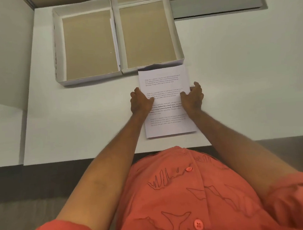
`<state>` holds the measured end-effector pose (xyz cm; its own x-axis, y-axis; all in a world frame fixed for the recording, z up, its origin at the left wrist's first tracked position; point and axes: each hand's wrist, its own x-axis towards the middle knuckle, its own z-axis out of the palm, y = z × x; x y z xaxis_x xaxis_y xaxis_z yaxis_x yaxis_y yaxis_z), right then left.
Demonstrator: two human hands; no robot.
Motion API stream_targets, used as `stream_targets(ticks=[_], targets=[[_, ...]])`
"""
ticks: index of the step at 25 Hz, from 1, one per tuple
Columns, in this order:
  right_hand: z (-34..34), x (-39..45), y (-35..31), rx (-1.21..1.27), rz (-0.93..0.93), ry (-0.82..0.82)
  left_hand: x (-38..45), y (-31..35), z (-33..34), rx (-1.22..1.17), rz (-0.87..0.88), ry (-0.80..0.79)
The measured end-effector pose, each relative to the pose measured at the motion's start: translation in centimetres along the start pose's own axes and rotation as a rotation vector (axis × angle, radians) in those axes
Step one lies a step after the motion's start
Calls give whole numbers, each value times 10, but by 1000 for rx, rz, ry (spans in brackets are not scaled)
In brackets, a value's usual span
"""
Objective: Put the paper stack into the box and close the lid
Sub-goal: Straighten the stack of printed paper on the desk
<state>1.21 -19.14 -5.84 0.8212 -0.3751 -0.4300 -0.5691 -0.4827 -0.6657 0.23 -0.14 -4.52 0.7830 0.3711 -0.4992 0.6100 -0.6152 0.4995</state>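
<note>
Head view: left hand (141, 102) and right hand (193, 98) gripping opposite edges of printed paper stack (164, 84); open box (87, 45) and lid (148, 33) at 11 o'clock on white table (244, 80).

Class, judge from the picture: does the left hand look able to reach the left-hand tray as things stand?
Probably yes. The left hand rests on the paper stack, and only bare table lies between it and the open left-hand tray. Nothing blocks the way.
</note>
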Motion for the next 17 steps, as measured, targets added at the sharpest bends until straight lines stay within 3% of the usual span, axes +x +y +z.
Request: stream_targets(ticks=[4,17], targets=[[1,22,-9,0,126,-27,6,5,-1,34,-32,-34],[2,42,-23,-33,252,-159,34,12,-16,88,-66,-185]])
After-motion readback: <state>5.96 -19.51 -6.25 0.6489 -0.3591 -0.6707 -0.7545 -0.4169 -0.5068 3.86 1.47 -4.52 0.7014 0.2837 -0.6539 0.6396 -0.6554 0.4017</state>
